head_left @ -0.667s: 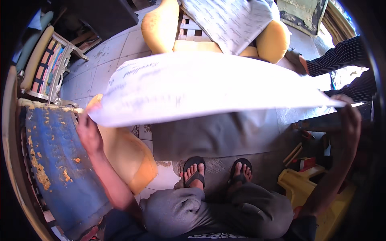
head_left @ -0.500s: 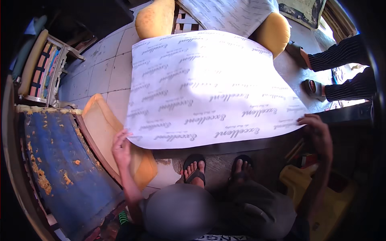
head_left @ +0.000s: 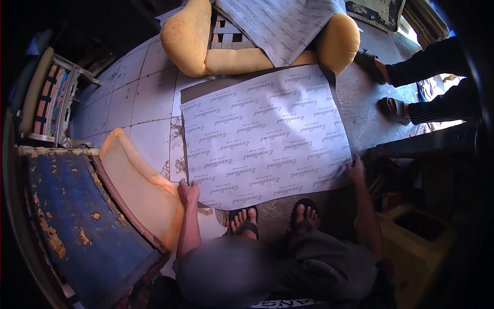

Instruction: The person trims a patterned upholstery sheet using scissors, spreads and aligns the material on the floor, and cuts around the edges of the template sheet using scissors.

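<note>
A white sheet (head_left: 267, 136) with rows of grey printed script lies spread on the floor before my feet. A dark layer (head_left: 203, 88) shows along its far and right edges. My left hand (head_left: 189, 193) is closed at the near part of the sheet's left edge, beside a foam-edged panel (head_left: 141, 177). At the near right corner, my right hand (head_left: 355, 170) grips the sheet's edge, its fingertips partly hidden. Beyond the sheet stands a seat frame padded with yellow foam (head_left: 337, 44), and a similar printed sheet (head_left: 280, 26) drapes over it.
Another person's legs (head_left: 437, 110) in striped trousers and sandals are at the right. A worn blue panel (head_left: 92, 201) lies at the left, below a carved chair frame (head_left: 59, 98). Near my right arm sits a yellow plastic container (head_left: 419, 232). Pale tiles (head_left: 149, 103) cover the left floor.
The sheet has come down from a raised, billowing position to lie flatter. Both hands have lowered and moved closer together. The seat's front foam rail and dark layer now show.
</note>
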### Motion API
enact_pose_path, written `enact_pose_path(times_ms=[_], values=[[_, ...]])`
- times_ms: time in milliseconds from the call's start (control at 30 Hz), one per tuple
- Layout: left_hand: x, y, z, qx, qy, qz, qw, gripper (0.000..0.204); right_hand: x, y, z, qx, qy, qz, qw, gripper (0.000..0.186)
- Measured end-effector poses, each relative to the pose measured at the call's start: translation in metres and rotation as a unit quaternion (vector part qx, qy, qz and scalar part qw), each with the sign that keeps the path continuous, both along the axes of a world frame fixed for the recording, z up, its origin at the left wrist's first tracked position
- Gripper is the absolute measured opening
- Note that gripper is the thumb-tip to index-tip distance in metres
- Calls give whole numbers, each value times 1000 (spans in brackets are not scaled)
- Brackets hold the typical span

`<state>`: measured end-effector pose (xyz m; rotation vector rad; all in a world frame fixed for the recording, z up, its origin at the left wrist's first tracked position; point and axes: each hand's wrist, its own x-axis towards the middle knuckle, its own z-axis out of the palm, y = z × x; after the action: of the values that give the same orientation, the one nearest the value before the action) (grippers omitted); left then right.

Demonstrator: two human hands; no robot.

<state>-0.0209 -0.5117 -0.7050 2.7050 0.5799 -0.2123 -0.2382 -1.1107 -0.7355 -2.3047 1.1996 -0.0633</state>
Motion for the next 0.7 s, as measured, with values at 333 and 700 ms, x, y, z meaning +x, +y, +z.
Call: enact_pose_path(times_ms=[333, 700], values=[[29, -30, 56, 17, -52, -97, 994, 32, 37, -17, 12, -4, 134, 47, 990, 47], [172, -10, 311, 52, -37, -326, 943, 29, 16, 71, 44, 119, 119, 168, 971, 54]])
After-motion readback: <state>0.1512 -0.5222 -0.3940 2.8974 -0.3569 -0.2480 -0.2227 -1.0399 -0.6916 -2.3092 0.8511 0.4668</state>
